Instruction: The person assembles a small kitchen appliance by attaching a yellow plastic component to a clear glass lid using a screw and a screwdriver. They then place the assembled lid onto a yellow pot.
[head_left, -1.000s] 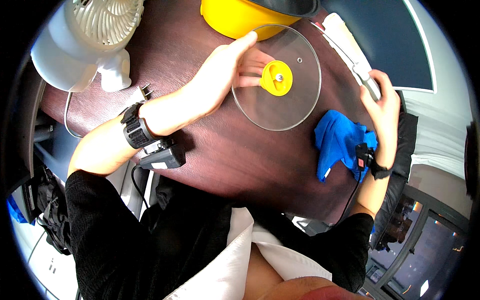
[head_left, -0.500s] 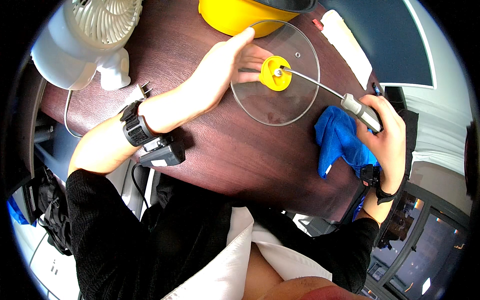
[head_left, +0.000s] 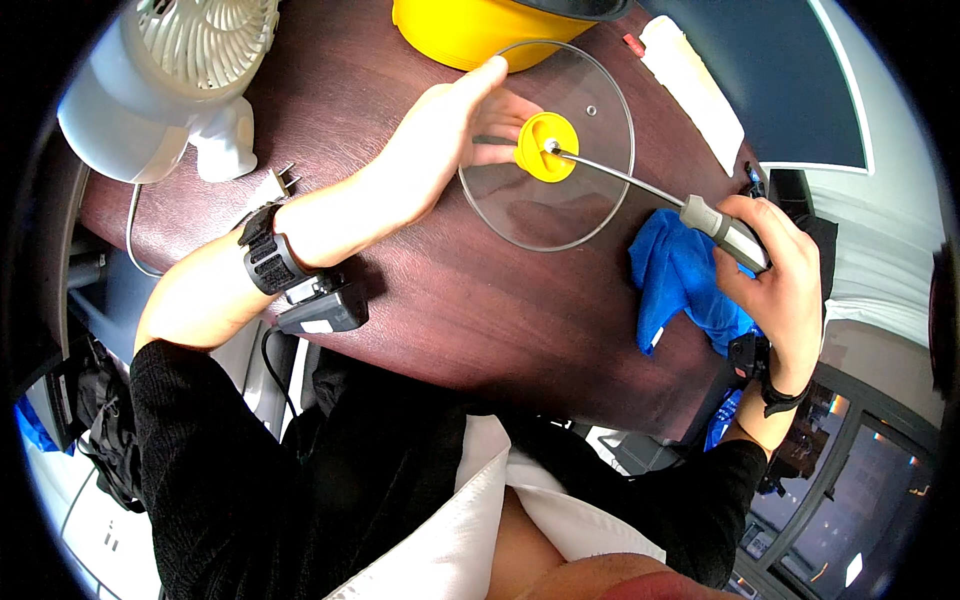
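Head view, screwdriver (head_left: 718,226), tip (head_left: 559,153) lowered (now at screw (head_left: 550,145))

Rm nearside of lid (head_left: 575,208); pot (head_left: 450,38) blks far L, screwdriver (head_left: 708,218) R.

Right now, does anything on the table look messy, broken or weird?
Nothing looks spilled, and the glass lid looks whole. But the blue cloth is crumpled, and a plug lies on the table, prongs in no socket.

white fan (head_left: 125,112), two-pronged plug (head_left: 271,188), crumpled blue cloth (head_left: 677,268)
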